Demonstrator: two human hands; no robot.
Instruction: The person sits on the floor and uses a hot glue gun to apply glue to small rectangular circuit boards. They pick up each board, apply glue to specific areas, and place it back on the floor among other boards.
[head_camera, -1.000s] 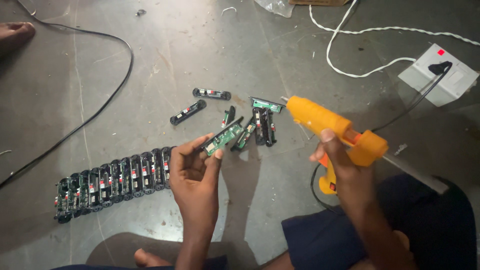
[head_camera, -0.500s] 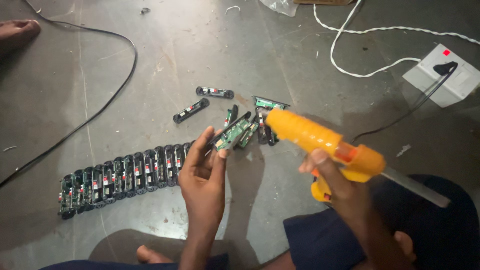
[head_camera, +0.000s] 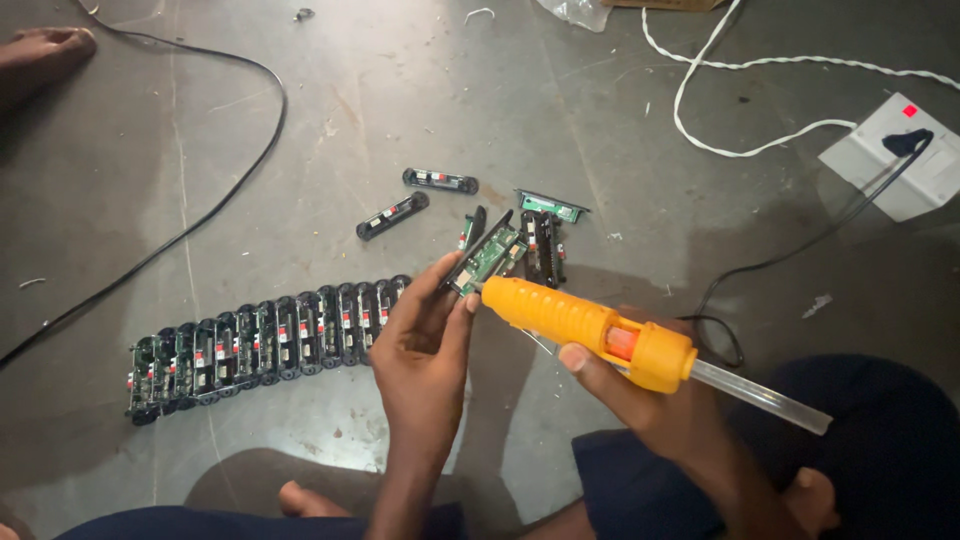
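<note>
1. The small green circuit board (head_camera: 487, 257) sits in a black housing, raised above the floor and tilted, its component side facing up toward me.
2. My left hand (head_camera: 425, 345) is closed on the board: thumb on one long edge, fingers on the other.
3. My right hand (head_camera: 640, 395) is wrapped around the grip of the orange glue gun (head_camera: 590, 325), index finger on the trigger. The nozzle tip is at the lower edge of the board, touching it or just short of it; I cannot tell which.
4. A clear glue stick (head_camera: 760, 397) projects from the rear of the gun.
5. Just behind the board, several loose modules (head_camera: 545, 245) lie in a small cluster on the grey floor (head_camera: 330, 110). Two more black modules (head_camera: 415, 195) lie apart to the left of it.
6. A long row of modules (head_camera: 265, 345) lies side by side to the left of my left hand.
7. A black cable (head_camera: 215, 205) curves across the floor on the left; a white rope (head_camera: 700, 90) loops at the upper right near a white socket board (head_camera: 915, 160).
</note>
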